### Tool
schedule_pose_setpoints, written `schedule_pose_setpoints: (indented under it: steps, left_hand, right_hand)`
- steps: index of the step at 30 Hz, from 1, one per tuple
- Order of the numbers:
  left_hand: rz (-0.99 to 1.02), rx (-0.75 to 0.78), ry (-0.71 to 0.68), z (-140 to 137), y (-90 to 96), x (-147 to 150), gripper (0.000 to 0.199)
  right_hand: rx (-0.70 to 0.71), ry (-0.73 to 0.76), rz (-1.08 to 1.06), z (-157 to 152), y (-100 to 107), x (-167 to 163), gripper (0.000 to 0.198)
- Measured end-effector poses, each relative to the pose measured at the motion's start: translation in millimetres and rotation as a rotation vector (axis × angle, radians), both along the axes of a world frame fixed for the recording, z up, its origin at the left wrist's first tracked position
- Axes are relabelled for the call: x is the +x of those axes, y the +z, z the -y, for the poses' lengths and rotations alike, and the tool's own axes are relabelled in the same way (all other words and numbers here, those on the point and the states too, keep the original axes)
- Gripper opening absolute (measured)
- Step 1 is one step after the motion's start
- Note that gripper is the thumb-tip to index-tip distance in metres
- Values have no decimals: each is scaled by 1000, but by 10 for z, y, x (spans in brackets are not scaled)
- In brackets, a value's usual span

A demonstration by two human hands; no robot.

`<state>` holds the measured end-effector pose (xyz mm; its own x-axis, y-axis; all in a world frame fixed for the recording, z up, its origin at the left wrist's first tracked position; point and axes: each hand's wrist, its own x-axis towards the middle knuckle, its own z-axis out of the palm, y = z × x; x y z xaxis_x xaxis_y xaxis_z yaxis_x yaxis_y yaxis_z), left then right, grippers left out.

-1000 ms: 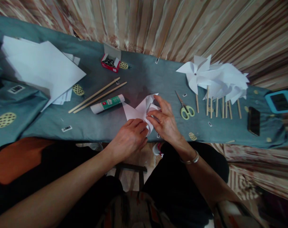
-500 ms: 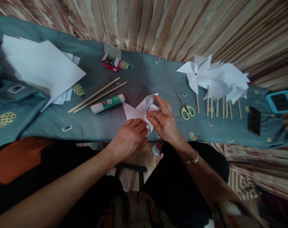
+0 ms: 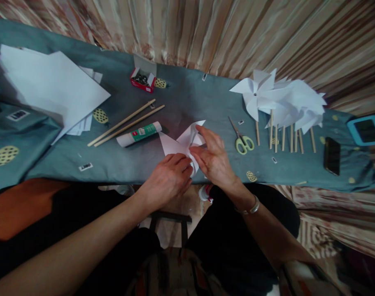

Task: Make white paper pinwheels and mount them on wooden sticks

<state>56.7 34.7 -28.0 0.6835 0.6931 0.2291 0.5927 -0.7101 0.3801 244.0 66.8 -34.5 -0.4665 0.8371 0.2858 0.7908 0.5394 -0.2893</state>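
A white paper pinwheel (image 3: 183, 142), partly folded, lies at the front edge of the cloth-covered table in the head view. My left hand (image 3: 171, 174) grips its near side, with the fingers bent over the paper. From the right, my right hand (image 3: 212, 155) presses near the pinwheel's centre with the thumb, and its index finger touches a curled flap at the far side. The paper under my fingers is partly hidden. Left of the pinwheel lies a glue stick (image 3: 139, 134); green-handled scissors (image 3: 244, 144) lie to the right of my right hand.
Two wooden sticks (image 3: 125, 123) lie beyond the glue stick. Further back stands an open red box of pushpins (image 3: 143, 80). White paper sheets (image 3: 54, 82) are stacked at left. Finished pinwheels (image 3: 286, 98) pile up at right, near a phone (image 3: 332, 156) and a blue-framed device (image 3: 366, 130).
My right index finger has shifted slightly left and nearer along the curled flap. My left hand stays on the paper. The whole view has moved very slightly.
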Motion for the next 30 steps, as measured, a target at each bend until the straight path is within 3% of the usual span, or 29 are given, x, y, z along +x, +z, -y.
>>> schedule_pose_setpoints:
  steps: [5,13,19,23,30]
  left_hand:
    - [-11,-13,-3,-6,3,-7,12]
    - [20,-30,-17,-10,28,-54,20]
    - [130,12,24,-108,73,-338,35]
    - [146,56,138,-189,26,-555,26]
    - [115,36,109,-200,-106,-550,20]
  right_hand:
    - [-98,17,17,103,12,-7,31]
    - [-71,34,51,233,-97,58,39]
    - [-75,23,28,239,-117,34,41]
    - [-65,15,35,224,-126,25,39]
    - [-78,4,7,223,-151,45,42]
